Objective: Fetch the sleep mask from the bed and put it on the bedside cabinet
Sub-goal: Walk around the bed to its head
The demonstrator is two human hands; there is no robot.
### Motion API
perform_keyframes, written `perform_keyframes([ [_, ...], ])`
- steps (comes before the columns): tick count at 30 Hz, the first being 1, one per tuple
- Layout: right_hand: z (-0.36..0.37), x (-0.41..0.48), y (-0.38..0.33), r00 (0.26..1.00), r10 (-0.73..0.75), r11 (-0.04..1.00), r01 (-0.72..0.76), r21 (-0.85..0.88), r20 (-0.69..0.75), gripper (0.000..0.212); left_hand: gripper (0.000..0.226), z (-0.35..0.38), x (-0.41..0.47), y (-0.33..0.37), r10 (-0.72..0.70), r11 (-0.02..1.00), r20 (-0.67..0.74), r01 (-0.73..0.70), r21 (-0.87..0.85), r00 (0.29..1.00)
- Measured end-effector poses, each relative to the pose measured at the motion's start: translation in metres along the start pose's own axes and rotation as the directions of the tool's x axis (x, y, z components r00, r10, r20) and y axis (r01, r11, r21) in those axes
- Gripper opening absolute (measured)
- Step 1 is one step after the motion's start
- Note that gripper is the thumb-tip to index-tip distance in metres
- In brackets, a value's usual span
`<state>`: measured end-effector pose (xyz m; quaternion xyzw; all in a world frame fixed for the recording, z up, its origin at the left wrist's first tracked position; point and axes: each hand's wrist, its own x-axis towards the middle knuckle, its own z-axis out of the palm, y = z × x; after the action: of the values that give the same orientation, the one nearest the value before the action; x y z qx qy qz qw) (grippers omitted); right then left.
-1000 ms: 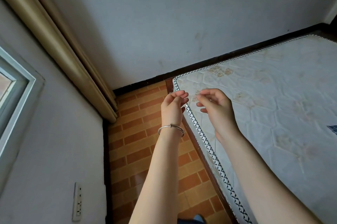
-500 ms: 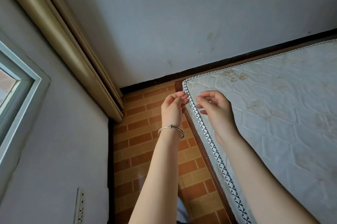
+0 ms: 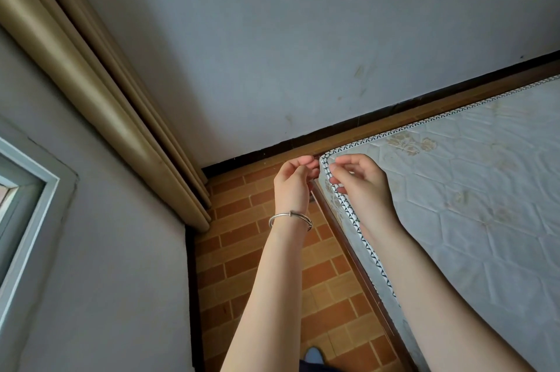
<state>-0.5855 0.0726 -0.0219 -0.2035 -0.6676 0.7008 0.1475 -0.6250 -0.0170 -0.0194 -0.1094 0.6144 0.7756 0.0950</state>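
No sleep mask or bedside cabinet shows in the head view. The bare quilted mattress (image 3: pixel 472 214) with black-and-white edge piping fills the right side. My left hand (image 3: pixel 292 186), with a silver bangle (image 3: pixel 289 216) on its wrist, is raised over the floor just left of the mattress corner. Its fingers are curled toward the thumb and hold nothing. My right hand (image 3: pixel 362 186) hovers over the mattress corner, fingers and thumb curled as if pinching, with nothing visible between them. The two hands are close together but apart.
A beige curtain (image 3: pixel 100 105) hangs along the left wall down to the brick-patterned floor (image 3: pixel 251 253). A window frame (image 3: pixel 30 199) is at far left. The wooden bed frame (image 3: pixel 348 253) borders the narrow floor strip, and a grey wall (image 3: pixel 272 53) stands behind.
The view has swung left and up: the mattress slid right in frame, and a dark blue item at its right edge left the view. Both hands kept their raised, curled pose.
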Motion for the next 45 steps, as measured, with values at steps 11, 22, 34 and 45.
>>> perform_keyframes([
  [11, 0.054, 0.059, 0.007, 0.999, 0.044, 0.999, -0.044, 0.012, -0.009, 0.011, 0.026, -0.021, 0.079, 0.011, -0.042, 0.999, -0.02, 0.042, -0.001, 0.999],
  [22, 0.078, 0.151, 0.007, 0.998, 0.047, 0.999, -0.047, -0.001, 0.034, 0.01, 0.026, 0.002, 0.166, 0.022, -0.051, 0.999, -0.047, 0.051, -0.002, 0.998],
  [34, 0.09, 0.291, -0.008, 0.994, 0.044, 0.998, -0.047, 0.034, 0.101, 0.009, 0.025, 0.066, 0.277, 0.05, -0.052, 0.998, -0.108, 0.049, -0.032, 0.993],
  [45, 0.093, 0.377, -0.012, 0.989, 0.038, 0.999, -0.041, 0.021, 0.144, 0.013, 0.024, 0.104, 0.348, 0.065, -0.051, 0.998, -0.136, 0.044, -0.053, 0.989],
])
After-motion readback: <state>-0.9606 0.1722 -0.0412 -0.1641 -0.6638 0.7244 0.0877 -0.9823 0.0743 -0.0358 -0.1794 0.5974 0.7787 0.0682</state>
